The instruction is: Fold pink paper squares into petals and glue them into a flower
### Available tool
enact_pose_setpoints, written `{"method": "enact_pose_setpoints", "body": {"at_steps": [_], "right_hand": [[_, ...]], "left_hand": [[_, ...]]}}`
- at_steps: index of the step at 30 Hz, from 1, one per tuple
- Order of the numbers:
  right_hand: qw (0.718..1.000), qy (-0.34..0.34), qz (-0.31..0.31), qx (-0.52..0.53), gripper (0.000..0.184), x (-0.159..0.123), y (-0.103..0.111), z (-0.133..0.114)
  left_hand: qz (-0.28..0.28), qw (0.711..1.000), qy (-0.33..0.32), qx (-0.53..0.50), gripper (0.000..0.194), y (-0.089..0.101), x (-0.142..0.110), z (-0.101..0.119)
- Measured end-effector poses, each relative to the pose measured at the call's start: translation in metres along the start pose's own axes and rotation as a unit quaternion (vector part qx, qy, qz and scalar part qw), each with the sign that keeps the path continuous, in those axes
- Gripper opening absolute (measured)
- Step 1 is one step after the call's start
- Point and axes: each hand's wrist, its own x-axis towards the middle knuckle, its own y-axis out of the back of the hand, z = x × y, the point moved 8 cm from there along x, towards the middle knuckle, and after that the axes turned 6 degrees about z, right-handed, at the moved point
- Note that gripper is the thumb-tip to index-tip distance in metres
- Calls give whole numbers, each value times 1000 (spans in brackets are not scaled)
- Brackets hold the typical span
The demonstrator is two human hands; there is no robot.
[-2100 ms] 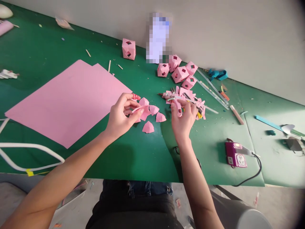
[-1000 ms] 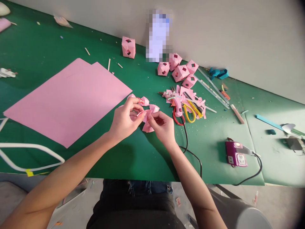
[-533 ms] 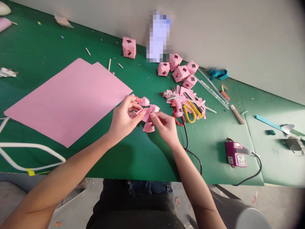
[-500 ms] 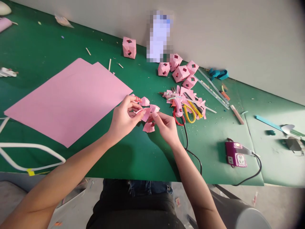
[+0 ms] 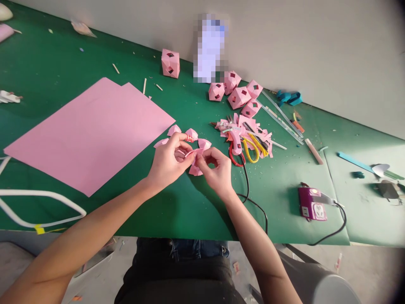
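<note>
My left hand (image 5: 171,159), a red-and-white wrap round one finger, pinches a small folded piece of pink paper (image 5: 196,152). From the other side, the fingertips of my right hand (image 5: 219,172) press on the same piece, and the fingers cover much of it. Several small folded pink paper caps lie on the table around my hands, among them a paper cap (image 5: 204,144) just behind the held piece and a partly hidden paper cap (image 5: 195,170) below it. To the right, a pink glue gun (image 5: 236,139) lies on paper scraps beside yellow-handled scissors (image 5: 251,153).
Large pink paper sheets (image 5: 91,131) cover the left of the green table (image 5: 152,215). Several pink paper balls with cut-outs (image 5: 239,98) stand by the wall, near clear glue sticks (image 5: 281,120). A purple power socket (image 5: 312,204) sits at right; the glue gun's black cord (image 5: 247,183) crosses the table.
My right hand has left the glue gun on the scraps and come to the paper piece in my left hand. Since half a second ago, the piece has turned and my fingertips have closed together on it.
</note>
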Motion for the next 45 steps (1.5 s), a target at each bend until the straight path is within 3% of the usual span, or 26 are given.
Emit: {"method": "enact_pose_setpoints", "body": {"at_steps": [7,11,14,16,19,22,30,33,36,38,41,43,45], "right_hand": [[999,13,-24,-37,22,3,4,-1],[999,13,13,-29,21,1,13,-3],[998,-37,5,41,28,-2,12,2],[981,-125,-49,139,40,-6,1,9],[928,-239,-136,250,50,-14,-19,13],[906,-262,-171,284,55,-16,-26,10],[886,-293,-160,323,46,-17,-26,18],[902,-265,-134,312,45,-14,-21,17],[939,-203,-80,267,46,-7,-10,16],[961,-157,-44,224,47,-2,-1,15],[977,-112,-21,181,46,2,5,15],[978,-105,-28,176,44,2,3,16],[976,-110,-36,186,42,1,1,16]], "left_hand": [[29,998,-25,41,28,10,6,-4],[65,995,-55,48,27,17,7,-4],[86,991,-88,47,25,19,5,0],[92,988,-113,40,23,19,2,3],[87,986,-135,33,25,18,-2,4],[82,984,-158,10,31,17,-6,5],[79,962,-261,19,34,13,-18,14],[81,973,-216,26,30,12,-12,11],[79,989,-118,-39,39,13,-1,3],[41,994,-21,-95,42,8,6,-9],[-31,981,99,-165,45,-2,8,-23],[-58,971,130,-194,52,-7,7,-25],[-62,966,121,-219,62,-8,7,-21]]}}
